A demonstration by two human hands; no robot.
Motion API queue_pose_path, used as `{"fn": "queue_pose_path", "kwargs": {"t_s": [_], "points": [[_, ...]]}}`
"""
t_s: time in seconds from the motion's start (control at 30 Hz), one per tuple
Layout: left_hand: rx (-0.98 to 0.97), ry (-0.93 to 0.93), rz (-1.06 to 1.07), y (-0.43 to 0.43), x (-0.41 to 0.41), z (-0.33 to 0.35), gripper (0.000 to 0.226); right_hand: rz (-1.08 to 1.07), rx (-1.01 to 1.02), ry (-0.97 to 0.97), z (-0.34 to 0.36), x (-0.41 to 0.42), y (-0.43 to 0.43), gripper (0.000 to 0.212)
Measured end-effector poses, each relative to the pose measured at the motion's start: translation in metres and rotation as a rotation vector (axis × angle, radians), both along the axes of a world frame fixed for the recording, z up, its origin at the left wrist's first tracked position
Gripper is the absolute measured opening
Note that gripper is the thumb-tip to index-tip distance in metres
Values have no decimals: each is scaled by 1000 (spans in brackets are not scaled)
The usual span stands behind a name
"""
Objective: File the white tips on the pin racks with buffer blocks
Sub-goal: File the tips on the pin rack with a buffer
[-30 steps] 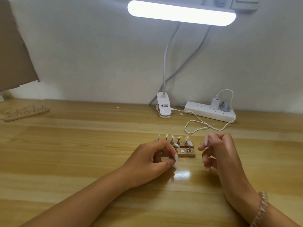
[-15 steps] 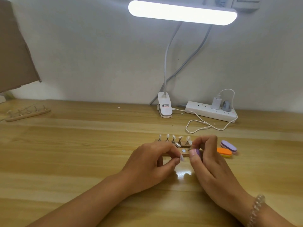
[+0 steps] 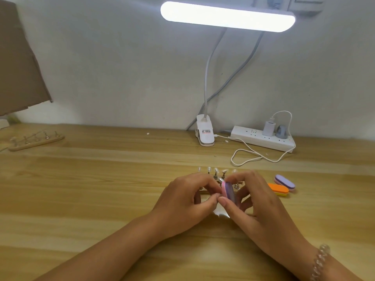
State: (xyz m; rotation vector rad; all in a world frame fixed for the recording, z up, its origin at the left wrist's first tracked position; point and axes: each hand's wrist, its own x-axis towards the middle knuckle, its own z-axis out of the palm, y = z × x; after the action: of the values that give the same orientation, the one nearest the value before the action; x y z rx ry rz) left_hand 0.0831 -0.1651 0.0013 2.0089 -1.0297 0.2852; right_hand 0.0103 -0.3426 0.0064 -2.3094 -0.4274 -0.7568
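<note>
While the right hand [image 3: 261,205] pinches a pink and purple buffer block [image 3: 228,189] between its thumb and fingers, the left hand [image 3: 188,201] sits close beside it with its fingers curled in. The left thumb and first finger come together right at the low end of the block, next to the right thumb. I cannot tell what they pinch there, because it is too small and hidden. The block stands on its edge, lifted a little above the worktop [image 3: 81,189].

Just behind both hands is a pin rack [image 3: 215,175]. The hands hide most of it. A row of small white tips [image 3: 209,169] pokes up over the fingers.

Two more blocks lie flat on the worktop to the right of the hands. One is an orange block [image 3: 278,189], and a purple block [image 3: 284,182] lies just beside it.

A second pin rack [image 3: 36,139] lies far away at the back left.

At the back, by the wall, a white lamp [image 3: 227,16] shines down from its clip [image 3: 205,132]. A white power strip [image 3: 263,138] lies near it, with a looped white cable [image 3: 253,157] in front. A clear bead bracelet [image 3: 320,260] is on the right wrist.
</note>
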Motion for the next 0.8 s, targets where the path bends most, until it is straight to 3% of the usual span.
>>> {"fn": "queue_pose_path", "kwargs": {"t_s": [0.27,0.47,0.57,0.73,0.8], "points": [[-40,20,84,-1,0,0,11,99,-15,-17,1,1,1,46],[-67,39,109,-1,2,-1,1,62,-49,-41,-2,2,-2,44],[-81,29,129,1,3,-1,10,24,-105,-16,-4,2,-2,40],[70,-96,54,-1,-3,0,1,-106,0,-6,-2,3,-7,39],[44,-85,63,0,-2,0,2,-87,-28,-11,1,1,-5,37]]}}
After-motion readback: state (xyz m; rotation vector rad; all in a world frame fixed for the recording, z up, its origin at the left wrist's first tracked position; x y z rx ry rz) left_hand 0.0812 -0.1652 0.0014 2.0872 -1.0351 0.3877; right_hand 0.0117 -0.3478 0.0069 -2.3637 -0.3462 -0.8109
